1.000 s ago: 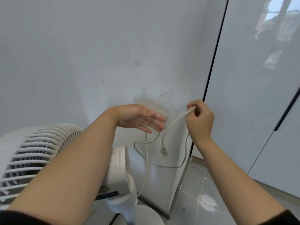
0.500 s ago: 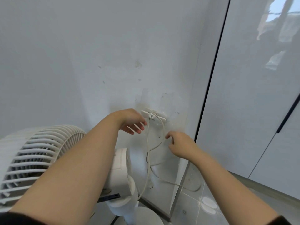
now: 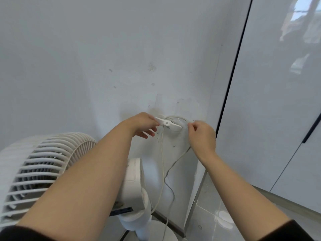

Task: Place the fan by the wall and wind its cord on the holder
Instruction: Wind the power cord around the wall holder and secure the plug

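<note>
A white pedestal fan stands at the lower left, close to the white wall. On that wall is a small white cord holder with two flat arms. The fan's thin white cord loops over the holder and hangs down toward the fan's base. My left hand touches the holder's left arm with thumb and fingertips. My right hand pinches the cord just right of the holder, and the cord trails down below it. The plug is out of sight.
A glossy white cabinet door with a dark vertical edge and a dark handle fills the right side. Grey floor tiles lie below, beside the fan's round base.
My right hand rose from below the holder to its right side, carrying the cord up around it. My left hand shifted onto the holder's left arm.
</note>
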`<control>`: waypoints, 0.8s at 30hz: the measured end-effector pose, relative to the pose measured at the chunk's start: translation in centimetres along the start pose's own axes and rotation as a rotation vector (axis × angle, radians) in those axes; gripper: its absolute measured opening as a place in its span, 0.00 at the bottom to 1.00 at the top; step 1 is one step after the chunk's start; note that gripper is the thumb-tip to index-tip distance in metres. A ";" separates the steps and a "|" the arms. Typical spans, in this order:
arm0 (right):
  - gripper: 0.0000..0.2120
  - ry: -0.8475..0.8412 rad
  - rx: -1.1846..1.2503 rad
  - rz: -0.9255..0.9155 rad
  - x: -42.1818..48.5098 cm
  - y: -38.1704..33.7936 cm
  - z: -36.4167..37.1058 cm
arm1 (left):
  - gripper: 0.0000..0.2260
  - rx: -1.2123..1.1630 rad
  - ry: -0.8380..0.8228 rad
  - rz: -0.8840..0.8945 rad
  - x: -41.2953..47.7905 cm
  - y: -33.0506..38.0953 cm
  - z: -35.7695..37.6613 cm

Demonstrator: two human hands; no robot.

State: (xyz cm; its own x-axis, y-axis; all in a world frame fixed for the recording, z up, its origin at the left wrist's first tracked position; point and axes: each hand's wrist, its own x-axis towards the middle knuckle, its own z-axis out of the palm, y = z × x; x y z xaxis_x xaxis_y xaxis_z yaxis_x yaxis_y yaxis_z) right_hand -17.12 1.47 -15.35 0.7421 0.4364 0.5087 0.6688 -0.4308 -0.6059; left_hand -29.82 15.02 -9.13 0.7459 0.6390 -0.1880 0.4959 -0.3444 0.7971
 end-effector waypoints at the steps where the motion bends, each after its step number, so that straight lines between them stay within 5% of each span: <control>1: 0.13 -0.045 -0.195 -0.073 -0.1 0.0 0.0 | 0.10 -0.005 0.011 0.006 0.1 0.0 0.0; 5: 0.09 -0.194 -0.526 -0.192 -1.2 0.9 0.9 | 0.12 -0.038 0.052 -0.001 0.3 -0.3 -0.2; 13: 0.10 -0.274 -0.481 -0.187 -1.9 2.1 5.3 | 0.16 -0.036 0.057 -0.047 0.9 -0.9 -0.7; 17: 0.19 -0.285 -0.232 -0.044 -1.5 1.9 7.6 | 0.14 0.021 0.050 -0.101 1.3 -1.2 -0.8; 24: 0.13 -0.409 0.661 0.475 -0.7 -0.7 9.3 | 0.15 0.055 0.032 -0.297 2.2 -2.8 -2.1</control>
State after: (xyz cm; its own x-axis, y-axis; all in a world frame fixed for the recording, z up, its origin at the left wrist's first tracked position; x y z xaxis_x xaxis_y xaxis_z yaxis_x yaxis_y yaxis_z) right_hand -18.53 8.84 -21.00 0.7743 0.6295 -0.0644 0.0407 -0.1511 -0.9877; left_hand -30.54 18.83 -10.56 0.5510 0.7382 -0.3891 0.7141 -0.1759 0.6776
